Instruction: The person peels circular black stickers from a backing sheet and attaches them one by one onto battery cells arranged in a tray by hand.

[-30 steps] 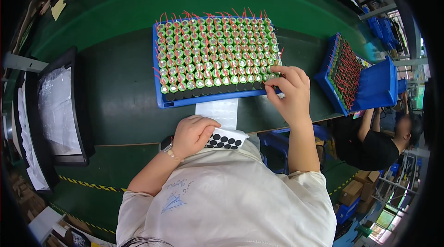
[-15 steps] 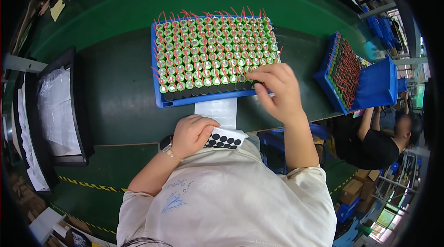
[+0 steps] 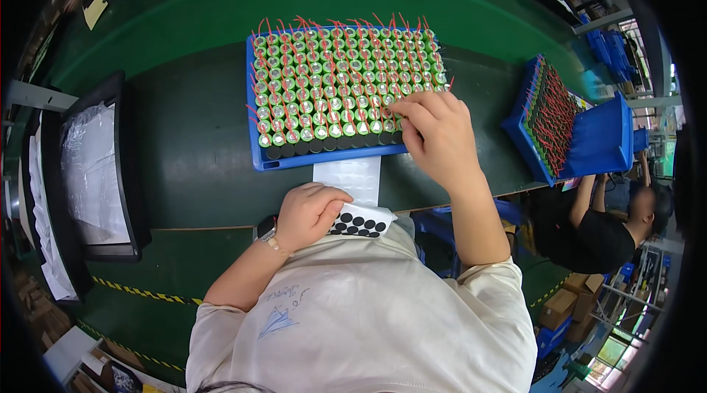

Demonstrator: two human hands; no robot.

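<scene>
Head view: a blue tray (image 3: pixel 294 161) of upright green cells (image 3: pixel 331 84) is seen on the green table (image 3: pixel 184 135).
Right hand (image 3: pixel 438 139): fingertips are pressed together at the tray's near right rows; a dot may be pinched, too small to tell.
Left hand (image 3: pixel 309 213): curled on the sheet of black dots (image 3: pixel 361 222), which is held close to the body.
Dots from tray: nearer the body, with the white strip (image 3: pixel 350 176) running up to the tray.
Around: black trays (image 3: pixel 96 172) left, a second blue tray (image 3: pixel 589 135) right.

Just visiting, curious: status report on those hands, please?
Right hand fingers on green cells in blue tray. Left hand on dotted sheet. Nothing blocking.
</scene>
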